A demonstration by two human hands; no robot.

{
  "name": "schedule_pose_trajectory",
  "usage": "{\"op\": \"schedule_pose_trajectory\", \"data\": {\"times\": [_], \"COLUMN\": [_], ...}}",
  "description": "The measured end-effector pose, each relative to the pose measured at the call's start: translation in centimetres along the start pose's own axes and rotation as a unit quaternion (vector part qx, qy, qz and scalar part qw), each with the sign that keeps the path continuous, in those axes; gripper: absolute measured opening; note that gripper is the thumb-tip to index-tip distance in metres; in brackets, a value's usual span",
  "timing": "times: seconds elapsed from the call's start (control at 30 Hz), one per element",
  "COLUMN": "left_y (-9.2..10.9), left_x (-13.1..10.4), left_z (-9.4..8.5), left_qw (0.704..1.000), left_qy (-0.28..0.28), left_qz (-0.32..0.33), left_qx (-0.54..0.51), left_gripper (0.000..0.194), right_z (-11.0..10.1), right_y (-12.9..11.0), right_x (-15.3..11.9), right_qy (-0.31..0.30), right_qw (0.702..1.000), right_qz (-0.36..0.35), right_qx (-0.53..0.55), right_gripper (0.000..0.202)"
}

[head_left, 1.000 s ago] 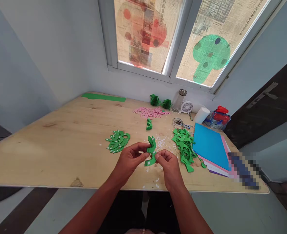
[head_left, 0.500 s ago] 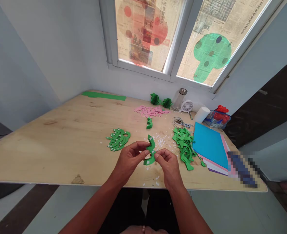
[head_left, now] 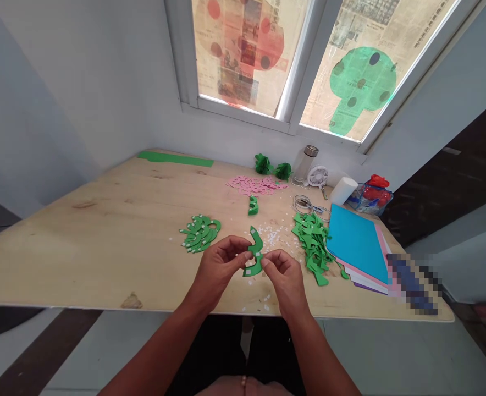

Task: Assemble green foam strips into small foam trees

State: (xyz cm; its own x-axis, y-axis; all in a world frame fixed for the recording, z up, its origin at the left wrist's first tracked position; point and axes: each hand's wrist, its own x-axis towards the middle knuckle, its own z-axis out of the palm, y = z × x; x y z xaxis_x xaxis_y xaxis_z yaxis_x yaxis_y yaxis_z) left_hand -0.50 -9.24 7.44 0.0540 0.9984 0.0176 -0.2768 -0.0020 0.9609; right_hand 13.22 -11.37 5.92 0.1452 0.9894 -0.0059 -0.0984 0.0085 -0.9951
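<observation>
A curved green piece (head_left: 253, 269) with small white squares on it is held between my two hands over the front of the table. My left hand (head_left: 223, 265) pinches its middle from the left. From the right, the fingertips of my right hand (head_left: 283, 270) grip its edge. Beyond it lies another small curved green piece (head_left: 253, 205). To the left is a fanned pile of green pieces with white squares (head_left: 200, 234). White paper bits (head_left: 272, 235) are scattered just past my right hand, and a heap of green scraps (head_left: 313, 242) lies to the right.
Pink cutouts (head_left: 255, 185), two green paper balls (head_left: 263, 164), a bottle (head_left: 304, 165), a small fan (head_left: 318, 176), scissors (head_left: 320, 210) and a white roll (head_left: 343, 191) are at the back. Blue sheets (head_left: 358, 242) lie right, a green strip (head_left: 177, 159) back left.
Both hands keep their hold on the green piece, which has tilted slightly. The view has shifted a little; nothing else has visibly moved.
</observation>
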Motion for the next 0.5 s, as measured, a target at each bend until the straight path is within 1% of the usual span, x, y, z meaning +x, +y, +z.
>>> {"op": "schedule_pose_trajectory", "data": {"times": [0.2,0.37,0.5], "left_y": [-0.3,-0.7,-1.1], "left_x": [0.0,0.1,0.2], "left_z": [-0.1,-0.5,-0.8], "left_qw": [0.999,0.996,0.994], "left_qy": [0.015,-0.004,-0.011], "left_qz": [0.030,0.048,0.070], "left_qx": [0.041,0.073,0.085], "left_gripper": [0.021,0.024,0.024], "right_z": [0.0,0.1,0.2], "right_y": [0.2,-0.1,-0.5], "right_x": [0.1,-0.1,-0.3], "right_qy": [-0.006,-0.007,-0.002], "right_qw": [1.000,1.000,1.000], "right_qz": [-0.006,-0.001,0.007], "right_qx": [-0.008,-0.005,0.020], "right_gripper": [0.018,0.018,0.020]}}
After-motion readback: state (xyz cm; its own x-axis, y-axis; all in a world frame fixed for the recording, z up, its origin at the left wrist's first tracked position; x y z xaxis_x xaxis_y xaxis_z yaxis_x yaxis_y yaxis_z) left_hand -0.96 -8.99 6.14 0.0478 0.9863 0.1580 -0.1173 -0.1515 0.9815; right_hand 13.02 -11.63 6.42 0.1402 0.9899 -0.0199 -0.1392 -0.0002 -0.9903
